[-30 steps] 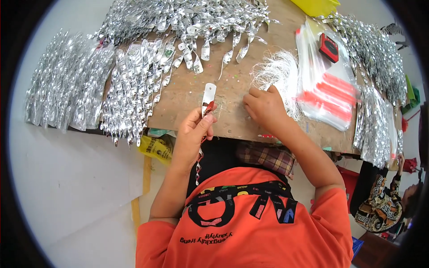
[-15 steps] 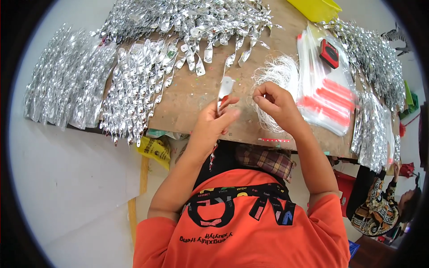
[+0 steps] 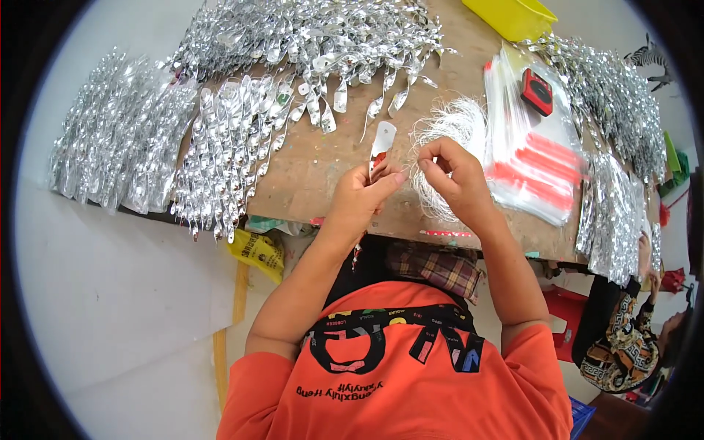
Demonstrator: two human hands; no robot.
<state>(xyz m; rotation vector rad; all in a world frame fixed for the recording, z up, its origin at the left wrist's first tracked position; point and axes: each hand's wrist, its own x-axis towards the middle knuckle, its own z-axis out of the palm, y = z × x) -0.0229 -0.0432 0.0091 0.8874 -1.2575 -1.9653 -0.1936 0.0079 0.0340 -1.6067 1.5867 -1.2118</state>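
Observation:
My left hand is closed on a silver twisted strip. The strip's flat rounded end, with a small hole in it, points up above my fingers, and its lower part hangs below the wrist. Close by on the right, my right hand is pinched, thumb against forefinger. Anything between those fingertips is too fine to make out. Just behind them lies a loose bundle of white string on the brown table, partly covered by my right hand. The two hands are apart.
Silver twisted strips lie in bunches along the left and far side, with more at right. Clear plastic bags carry a red-black device. A yellow basin stands far back. Another person sits at right.
My left hand has moved right and slightly up with the strip, nearer to my right hand. My right hand stays pinched almost in place. The whole view has shifted a little.

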